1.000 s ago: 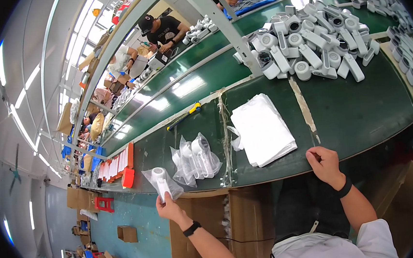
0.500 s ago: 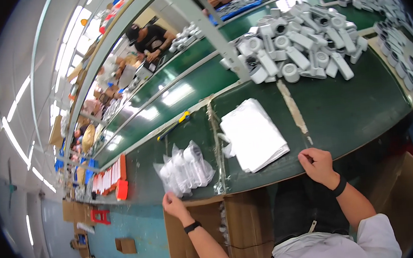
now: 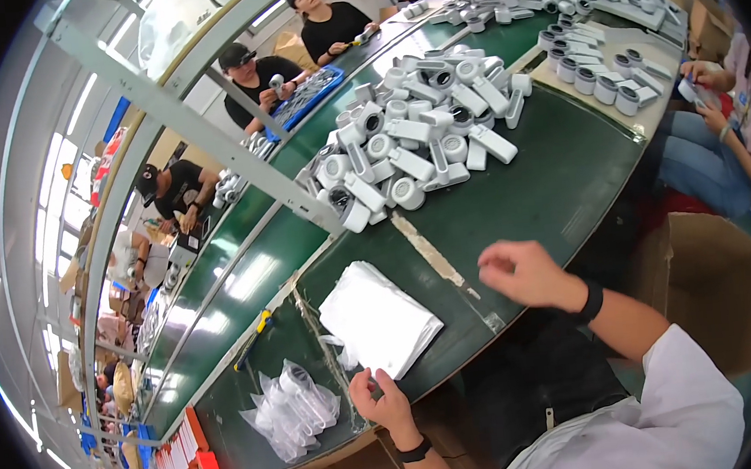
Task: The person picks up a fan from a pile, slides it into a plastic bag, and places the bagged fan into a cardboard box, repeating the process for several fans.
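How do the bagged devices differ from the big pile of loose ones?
The bagged devices are wrapped in clear plastic; the loose pile is bare. The bagged devices are few; the loose pile holds many. The bagged devices lie roughly side by side; the loose pile is jumbled. Both rest on the green tabletop.

Wrapping bags (image 3: 297, 410) look glossy plastic, the box (image 3: 710, 283) matt cardboard.

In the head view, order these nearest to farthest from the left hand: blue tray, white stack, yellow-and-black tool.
1. White stack, just beyond the left hand.
2. Yellow-and-black tool, ahead and left.
3. Blue tray, far ahead.
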The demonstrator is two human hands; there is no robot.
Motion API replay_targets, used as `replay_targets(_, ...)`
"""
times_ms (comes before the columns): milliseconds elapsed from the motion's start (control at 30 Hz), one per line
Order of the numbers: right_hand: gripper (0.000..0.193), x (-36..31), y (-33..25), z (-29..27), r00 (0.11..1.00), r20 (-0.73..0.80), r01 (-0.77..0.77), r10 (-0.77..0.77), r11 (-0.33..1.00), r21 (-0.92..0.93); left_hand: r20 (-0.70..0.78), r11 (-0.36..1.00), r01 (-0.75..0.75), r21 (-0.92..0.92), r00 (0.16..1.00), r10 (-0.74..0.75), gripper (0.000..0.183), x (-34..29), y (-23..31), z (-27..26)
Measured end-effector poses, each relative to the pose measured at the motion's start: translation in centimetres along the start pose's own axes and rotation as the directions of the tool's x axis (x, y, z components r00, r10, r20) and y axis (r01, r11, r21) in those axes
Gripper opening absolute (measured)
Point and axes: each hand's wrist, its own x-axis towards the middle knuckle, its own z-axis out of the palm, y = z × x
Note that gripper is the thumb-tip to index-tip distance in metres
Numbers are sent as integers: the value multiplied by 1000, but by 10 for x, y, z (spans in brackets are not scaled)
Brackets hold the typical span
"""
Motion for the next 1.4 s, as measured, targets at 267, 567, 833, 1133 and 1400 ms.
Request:
replay_targets(267,68,136,71,-80,877,-433,-146,-209,741,-655,-26,976,157,-150,986,-162,17,-7,-24,14)
replay_targets(567,33,176,94,-86,943,-330,-260,42,712,-652,-16,987,120,-105,992,-122,15,-5,-15,12)
replay_targets(833,33,122,51,-91,925,-229,-279,305,950,136,-45,999,51,-2,998,-51,17,-3,-21,11)
replay_targets(1133,35,63,47,-106,874,-78,-335,480,710,620,412,896,-287,339,902,133,19,30,33,24)
replay_targets(1400,40,11,51,-104,940,280,-340,193,512,789,445,887,-262,381,893,72,10,37,30,24)
